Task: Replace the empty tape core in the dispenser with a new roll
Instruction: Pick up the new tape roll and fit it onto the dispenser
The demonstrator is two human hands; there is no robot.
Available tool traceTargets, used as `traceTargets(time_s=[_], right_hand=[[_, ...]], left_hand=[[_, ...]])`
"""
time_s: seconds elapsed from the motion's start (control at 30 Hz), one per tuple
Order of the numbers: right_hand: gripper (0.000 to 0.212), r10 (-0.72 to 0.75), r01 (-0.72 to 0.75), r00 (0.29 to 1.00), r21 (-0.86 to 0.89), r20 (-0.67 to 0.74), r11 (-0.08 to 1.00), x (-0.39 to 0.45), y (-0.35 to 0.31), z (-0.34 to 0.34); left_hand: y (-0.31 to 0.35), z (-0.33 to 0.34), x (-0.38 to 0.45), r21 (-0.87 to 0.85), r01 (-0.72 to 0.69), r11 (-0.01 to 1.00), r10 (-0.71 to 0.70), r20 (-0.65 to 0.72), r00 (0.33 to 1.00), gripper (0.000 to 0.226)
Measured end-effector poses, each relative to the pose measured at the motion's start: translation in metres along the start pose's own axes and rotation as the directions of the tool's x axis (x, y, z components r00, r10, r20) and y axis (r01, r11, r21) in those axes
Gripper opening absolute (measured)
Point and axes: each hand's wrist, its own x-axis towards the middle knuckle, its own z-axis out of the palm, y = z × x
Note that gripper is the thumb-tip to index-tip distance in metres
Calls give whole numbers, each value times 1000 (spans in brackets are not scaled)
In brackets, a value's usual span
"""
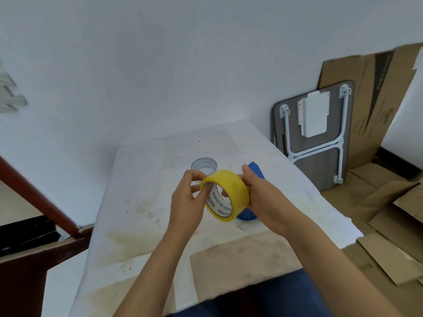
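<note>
A new yellow tape roll (229, 191) with a white printed core is held above the table between both hands. My left hand (186, 200) pinches its left rim, with fingertips at the roll's edge. From the right side, my right hand (261, 193) grips the roll. Behind and under my right hand lies the blue tape dispenser (248, 217), mostly hidden, its blue tip (255, 167) showing. The empty grey tape core (203, 165) stands on the table just beyond the roll.
The low table is covered with a stained white sheet (148, 202). A folded table (315, 133) leans on the wall at right beside flattened cardboard (377, 213) on the floor. A dark wooden frame (34, 202) stands at left.
</note>
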Motion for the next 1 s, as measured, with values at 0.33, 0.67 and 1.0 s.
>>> traceTargets(time_s=[0.33, 0.67, 1.0], right_hand=[[28, -208, 102, 854, -238, -477, 966, 20, 20, -52], [28, -49, -129, 923, -424, -383, 896, 43, 31, -53], [27, -136, -11, 892, -323, -430, 946, 35, 35, -52]], left_hand=[[-3, 28, 1, -300, 303, 905, -276, 129, 952, 19], [-6, 38, 0, -274, 397, 876, -332, 255, 908, 17], [-3, 36, -2, -276, 420, 865, -274, 444, 853, 21]])
